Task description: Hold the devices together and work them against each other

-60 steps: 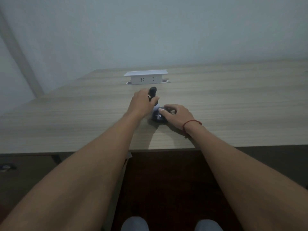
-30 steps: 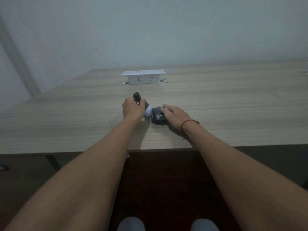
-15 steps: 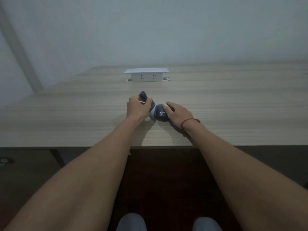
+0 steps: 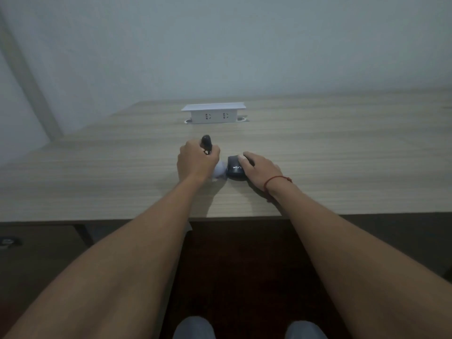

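Tool (image 4: pixel 206 143) drawn back slightly from the mouse (image 4: pixel 233 171).
The tool is clasped by the left grip (image 4: pixel 197 162), white tip beside the mouse held under the right grip (image 4: pixel 261 171); another pass seems likely.

**Much Stays Out of Sight**

The left hand (image 4: pixel 197 162) wraps a dark tool (image 4: pixel 206 142), leaving only its rounded top showing, so I can't tell what kind it is. A white object (image 4: pixel 219 170) peeks out beside that hand, mostly covered. The right hand (image 4: pixel 260 170) curls over the dark device (image 4: pixel 234 171), cutting its white lettering short. The knees (image 4: pixel 193 329) are cropped by the bottom edge. A small item (image 4: pixel 8 241) at the left edge is too dim to identify.
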The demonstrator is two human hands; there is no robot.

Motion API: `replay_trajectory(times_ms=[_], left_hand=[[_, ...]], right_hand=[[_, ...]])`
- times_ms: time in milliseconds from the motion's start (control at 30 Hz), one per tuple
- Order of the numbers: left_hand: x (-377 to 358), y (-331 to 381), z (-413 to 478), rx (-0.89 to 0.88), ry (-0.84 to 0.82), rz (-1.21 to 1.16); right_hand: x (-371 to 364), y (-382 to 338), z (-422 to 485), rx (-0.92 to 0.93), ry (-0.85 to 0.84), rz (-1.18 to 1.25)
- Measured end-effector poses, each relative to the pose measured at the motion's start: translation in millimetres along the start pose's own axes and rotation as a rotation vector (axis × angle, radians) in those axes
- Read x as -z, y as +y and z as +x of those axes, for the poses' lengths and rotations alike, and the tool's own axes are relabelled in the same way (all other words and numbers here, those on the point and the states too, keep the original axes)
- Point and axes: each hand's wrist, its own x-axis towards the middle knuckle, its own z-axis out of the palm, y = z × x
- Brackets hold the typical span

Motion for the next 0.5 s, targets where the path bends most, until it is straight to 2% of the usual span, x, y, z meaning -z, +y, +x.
replay_trajectory(times_ms=[67, 133, 200, 333, 433, 500], left_hand=[[1, 8, 4, 0.001, 0.028, -0.141], [-3, 7, 4, -0.039, -0.065, -0.081], [-7, 2, 3, 0.004, -0.117, 0.015], [-10, 11, 5, 0.059, 0.008, -0.101], [-12, 8, 4, 0.043, -0.094, 0.049], [-11, 6, 4, 0.033, -0.086, 0.083]], right_hand=[[1, 0, 0, -0.001, -0.002, 0.012], [1, -2, 0, 0.003, -0.008, 0.023], [1, -2, 0, 0.018, 0.007, 0.022], [0, -1, 0, 0.014, 0.047, 0.032], [-1, -4, -1, -0.004, 0.024, 0.036], [0, -4, -2, -0.008, 0.002, -0.004]])
